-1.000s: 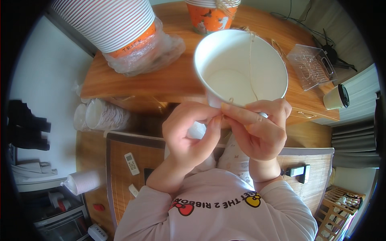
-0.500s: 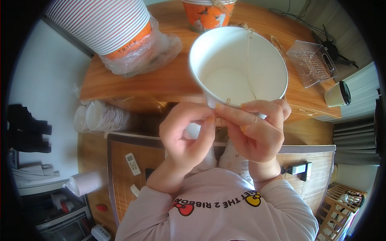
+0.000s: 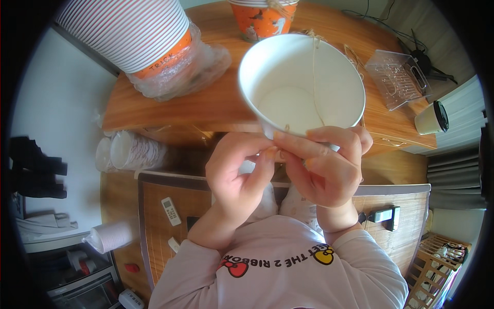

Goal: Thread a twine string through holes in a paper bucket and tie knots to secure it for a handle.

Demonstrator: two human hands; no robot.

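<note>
A large white paper bucket (image 3: 288, 67) is tilted with its open mouth toward me, at the table's near edge. Thin tan twine (image 3: 315, 85) runs from a knot on the far rim down across the mouth, and a small loop of it stands up at the near rim. My left hand (image 3: 239, 167) is closed in a pinch just outside that near rim. Against it, my right hand (image 3: 329, 159) is closed too, its index finger stretched along the rim and the others curled by the bucket's wall. Both sets of fingertips meet on the twine, mostly hidden by the fingers.
A tall stack of orange-and-white paper buckets (image 3: 128, 36) in clear plastic leans at the table's left. Behind stands another orange bucket (image 3: 265, 20). At right are a clear plastic box (image 3: 393, 77) and a lidded cup (image 3: 432, 118). More stacked buckets (image 3: 134, 149) sit below the table.
The bucket and both hands shift very slightly within the picture, with the table things shifting too. The fingers keep nearly the same pinch at the near rim.
</note>
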